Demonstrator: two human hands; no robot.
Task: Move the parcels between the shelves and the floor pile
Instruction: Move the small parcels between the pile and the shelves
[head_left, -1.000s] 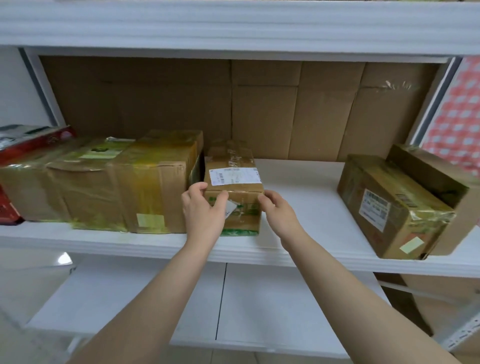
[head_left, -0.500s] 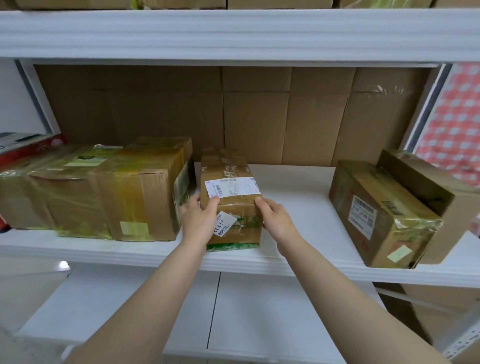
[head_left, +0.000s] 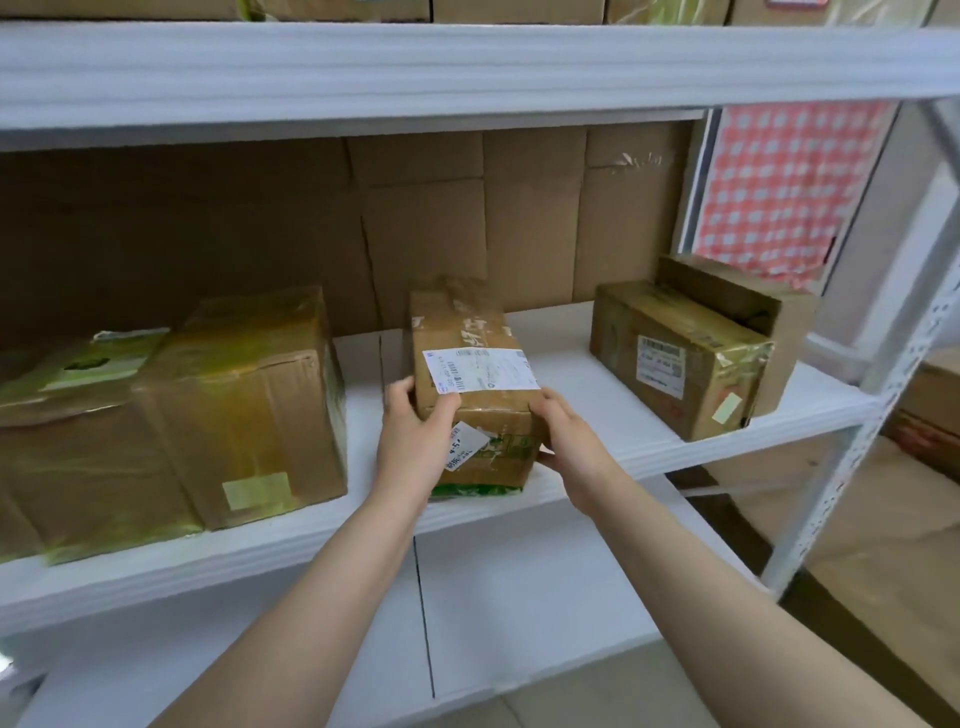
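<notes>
Parcel: a small brown parcel (head_left: 483, 400) is seen at the front of the middle shelf (head_left: 597, 395), apart from the boxes on either side; whether its base is lifted off the shelf cannot be told.
Top label: a white shipping label (head_left: 480, 370) with barcodes is stuck across the parcel's top; the print is too blurred to be read.
Front sticker: a small white sticker (head_left: 469, 447) is stuck aslant on the near face; "4-5" can be made out, and the rest is blurred.
Green print: a green band (head_left: 483, 489) is seen along the bottom of the near face.
Left grip: the left grip (head_left: 415, 441) is curled round the parcel's near left corner, with the thumb laid on top at the label's corner.
Right grip: the right grip (head_left: 566, 441) is curled round the near right corner, fingers pressed to the side.
Left box: a large taped carton (head_left: 244, 405) bears a pale, blank sticker (head_left: 257, 491).
Right box: a taped carton (head_left: 675, 364) carries a white printed label (head_left: 660, 366), unreadable; a second carton (head_left: 737, 312) is set against its back.
Cloth: a red-and-white checked cloth (head_left: 789, 187) is hung beyond the rack.
</notes>
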